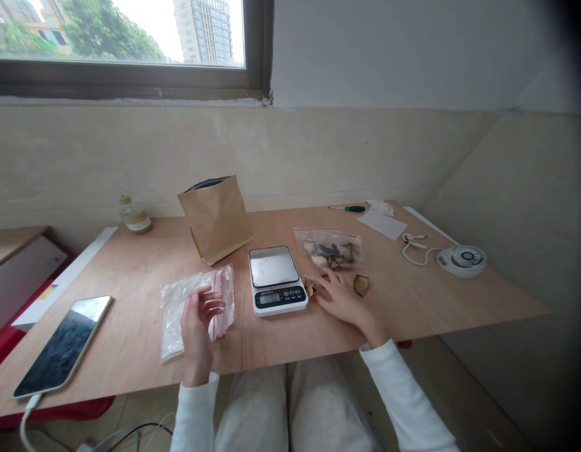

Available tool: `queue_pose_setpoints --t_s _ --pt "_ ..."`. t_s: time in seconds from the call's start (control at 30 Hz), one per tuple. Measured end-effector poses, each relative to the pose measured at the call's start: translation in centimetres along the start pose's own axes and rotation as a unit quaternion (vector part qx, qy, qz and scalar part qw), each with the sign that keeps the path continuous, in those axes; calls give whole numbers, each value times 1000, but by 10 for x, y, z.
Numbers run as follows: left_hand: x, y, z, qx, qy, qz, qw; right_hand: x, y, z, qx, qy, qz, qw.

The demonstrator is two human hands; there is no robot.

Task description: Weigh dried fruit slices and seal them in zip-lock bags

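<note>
The kitchen scale [274,269] sits mid-table, its steel plate bearing only small crumbs. Just right of it, my right hand [337,298] reaches low over the table with fingers apart around a dried slice [310,288]; whether they touch it is hard to see. Another dried slice [361,285] lies to the right of that hand. Behind it rests a zip bag of dried slices [335,250]. My left hand [199,326] hovers over clear zip bags [174,314], fingers loosely bent and apart, holding nothing.
A brown paper pouch [218,220] stands open-topped behind the scale. At left are a phone [64,345] on a cable and a small bottle [136,216]. Toward the right lie a screwdriver [354,208], a white sheet [382,223] and a round white device [461,260] with its cord.
</note>
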State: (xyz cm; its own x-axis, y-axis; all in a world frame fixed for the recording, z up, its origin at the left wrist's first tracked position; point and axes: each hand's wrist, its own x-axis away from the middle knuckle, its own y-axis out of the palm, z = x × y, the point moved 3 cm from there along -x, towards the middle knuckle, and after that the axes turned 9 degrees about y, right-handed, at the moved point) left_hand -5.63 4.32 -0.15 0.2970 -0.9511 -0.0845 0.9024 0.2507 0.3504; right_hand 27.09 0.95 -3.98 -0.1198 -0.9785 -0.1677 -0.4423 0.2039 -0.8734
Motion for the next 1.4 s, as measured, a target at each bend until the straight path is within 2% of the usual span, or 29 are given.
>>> queue_pose_setpoints --t_s 0.07,0.17,0.37,0.5,0.67,0.8,0.93,1.03,1.1,1.2,1.3,1.4 --pt "1 0 1 -2 -3 -3 1000 5 7 -6 -6 2 -22 1000" --pt "1 -1 4 -3 5 -2 1000 2 11 -1 -45 -18 -10 999" --pt "-2 -9 6 1 15 13 1000 -11 -7 10 -94 -33 24 995" --pt "0 -10 4 -4 12 10 1000 -38 -16 -25 -121 -48 63 989" --pt "2 -9 9 -10 6 -1 1000 -89 14 -86 -110 -65 31 991" --pt "-1 -15 17 -17 12 10 1000 -101 26 -103 -98 -65 26 993" --pt "-7 -19 16 -22 13 27 999 -69 7 -83 -69 -54 57 995" --pt "-11 -18 10 -23 8 24 999 -23 -3 -41 -32 8 122 992" --pt "-13 -15 5 -23 4 18 1000 8 0 -7 -1 70 160 985" --pt "-14 -10 -1 -28 -2 9 1000 38 12 30 -9 107 168 980" --pt "-12 -4 -3 -32 -3 -1 999 40 12 34 -72 107 163 978" --pt "-10 -2 -2 -38 0 -4 999 17 2 2 -135 100 157 973"
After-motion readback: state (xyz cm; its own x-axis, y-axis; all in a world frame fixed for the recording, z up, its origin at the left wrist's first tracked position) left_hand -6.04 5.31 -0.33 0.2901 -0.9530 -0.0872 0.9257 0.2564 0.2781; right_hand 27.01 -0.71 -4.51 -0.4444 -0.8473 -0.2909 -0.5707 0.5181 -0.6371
